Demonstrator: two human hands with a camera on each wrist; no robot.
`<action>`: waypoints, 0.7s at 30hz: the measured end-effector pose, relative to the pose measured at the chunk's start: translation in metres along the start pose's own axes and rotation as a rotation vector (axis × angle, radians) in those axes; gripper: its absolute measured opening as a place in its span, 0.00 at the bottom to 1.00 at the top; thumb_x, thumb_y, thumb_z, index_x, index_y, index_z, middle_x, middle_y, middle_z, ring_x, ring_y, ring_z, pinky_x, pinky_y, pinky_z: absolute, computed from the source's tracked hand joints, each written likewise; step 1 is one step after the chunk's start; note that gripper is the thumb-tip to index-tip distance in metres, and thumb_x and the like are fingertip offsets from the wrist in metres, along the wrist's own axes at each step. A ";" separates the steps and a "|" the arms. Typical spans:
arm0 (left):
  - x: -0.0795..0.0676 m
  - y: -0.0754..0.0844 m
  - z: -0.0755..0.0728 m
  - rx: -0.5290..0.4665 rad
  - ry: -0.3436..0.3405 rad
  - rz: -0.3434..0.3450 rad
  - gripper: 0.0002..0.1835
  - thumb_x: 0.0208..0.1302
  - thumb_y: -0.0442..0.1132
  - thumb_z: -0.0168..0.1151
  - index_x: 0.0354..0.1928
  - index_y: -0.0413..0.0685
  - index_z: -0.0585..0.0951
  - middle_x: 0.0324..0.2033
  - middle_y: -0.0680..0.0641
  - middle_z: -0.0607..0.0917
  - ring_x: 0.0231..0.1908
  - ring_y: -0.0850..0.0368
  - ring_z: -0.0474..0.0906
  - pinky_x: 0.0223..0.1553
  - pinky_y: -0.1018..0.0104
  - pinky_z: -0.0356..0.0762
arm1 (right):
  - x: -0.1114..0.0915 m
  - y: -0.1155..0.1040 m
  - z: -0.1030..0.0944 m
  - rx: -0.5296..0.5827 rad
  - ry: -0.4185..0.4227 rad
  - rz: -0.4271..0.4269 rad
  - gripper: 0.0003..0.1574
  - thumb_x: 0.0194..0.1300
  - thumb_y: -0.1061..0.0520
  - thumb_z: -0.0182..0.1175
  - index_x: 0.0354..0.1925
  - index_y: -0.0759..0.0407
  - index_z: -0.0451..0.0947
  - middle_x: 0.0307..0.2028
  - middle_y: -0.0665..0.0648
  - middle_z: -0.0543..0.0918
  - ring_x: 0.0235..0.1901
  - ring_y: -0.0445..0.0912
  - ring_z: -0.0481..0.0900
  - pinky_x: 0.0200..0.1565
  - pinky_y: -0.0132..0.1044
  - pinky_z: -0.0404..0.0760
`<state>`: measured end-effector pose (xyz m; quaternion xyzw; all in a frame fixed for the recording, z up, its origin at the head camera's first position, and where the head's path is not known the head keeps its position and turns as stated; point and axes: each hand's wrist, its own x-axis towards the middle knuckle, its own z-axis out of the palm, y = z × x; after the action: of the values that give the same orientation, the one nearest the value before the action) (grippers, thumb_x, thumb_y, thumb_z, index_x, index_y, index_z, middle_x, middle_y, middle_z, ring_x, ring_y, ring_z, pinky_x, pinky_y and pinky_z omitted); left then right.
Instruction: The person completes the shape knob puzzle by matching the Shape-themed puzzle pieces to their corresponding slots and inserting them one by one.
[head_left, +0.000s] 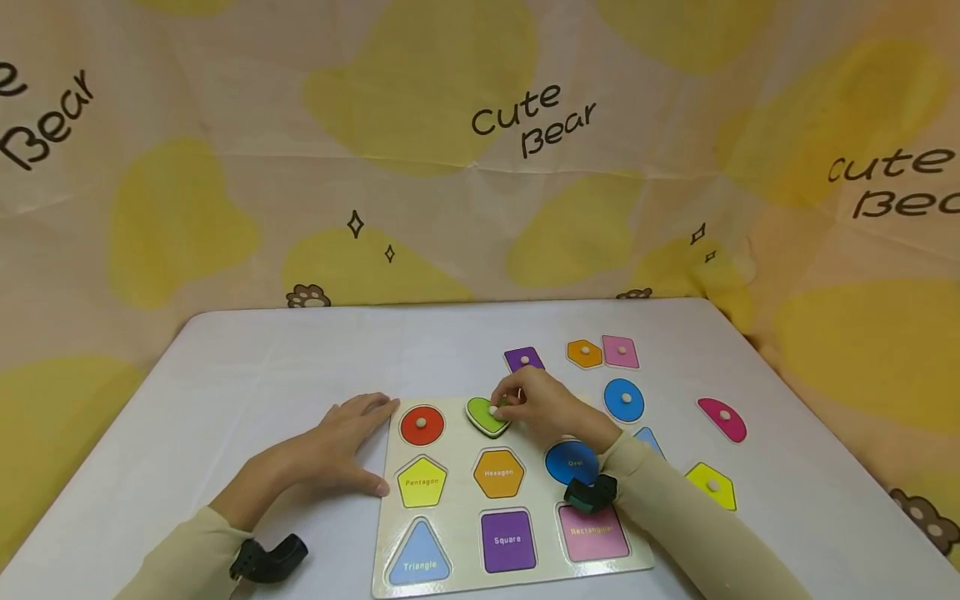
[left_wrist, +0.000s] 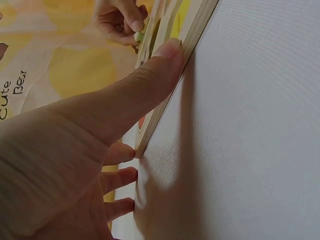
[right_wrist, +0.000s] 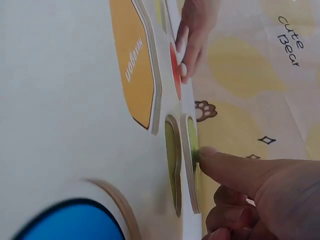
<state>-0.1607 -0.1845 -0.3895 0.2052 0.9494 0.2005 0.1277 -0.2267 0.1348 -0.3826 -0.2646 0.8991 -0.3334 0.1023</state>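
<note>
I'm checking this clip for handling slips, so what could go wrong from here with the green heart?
The right hand pinches the green heart by its small knob, so the piece might twist or slip.
The heart is raised out of its slot, so it could land askew on the rim.
The left hand only touches the left edge of the board, so a sideways push might shift it.

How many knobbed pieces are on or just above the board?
2: the red circle at the board's far left corner, and the green heart near the far edge, its knob pinched by the right hand. The right arm may hide others.
</note>
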 end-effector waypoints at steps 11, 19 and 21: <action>-0.003 0.001 0.001 -0.028 -0.003 -0.028 0.61 0.42 0.61 0.81 0.77 0.47 0.62 0.76 0.37 0.62 0.76 0.32 0.53 0.74 0.26 0.46 | -0.001 -0.002 0.006 0.008 -0.003 0.015 0.06 0.64 0.59 0.69 0.41 0.58 0.89 0.23 0.49 0.71 0.30 0.42 0.70 0.29 0.26 0.68; -0.001 0.001 0.001 -0.022 0.002 -0.031 0.61 0.42 0.61 0.81 0.77 0.48 0.62 0.76 0.38 0.62 0.76 0.33 0.53 0.74 0.27 0.47 | -0.002 -0.002 0.005 0.013 -0.012 0.031 0.06 0.65 0.59 0.69 0.41 0.58 0.89 0.24 0.50 0.71 0.30 0.43 0.70 0.30 0.28 0.69; -0.001 0.001 0.001 -0.024 0.000 -0.031 0.61 0.42 0.61 0.81 0.77 0.48 0.62 0.76 0.38 0.62 0.76 0.33 0.53 0.74 0.27 0.46 | -0.003 -0.002 0.005 0.012 -0.011 0.040 0.06 0.65 0.59 0.69 0.41 0.57 0.89 0.24 0.49 0.71 0.30 0.43 0.71 0.30 0.28 0.69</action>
<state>-0.1590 -0.1838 -0.3900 0.1890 0.9500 0.2099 0.1329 -0.2221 0.1326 -0.3848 -0.2478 0.9017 -0.3350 0.1154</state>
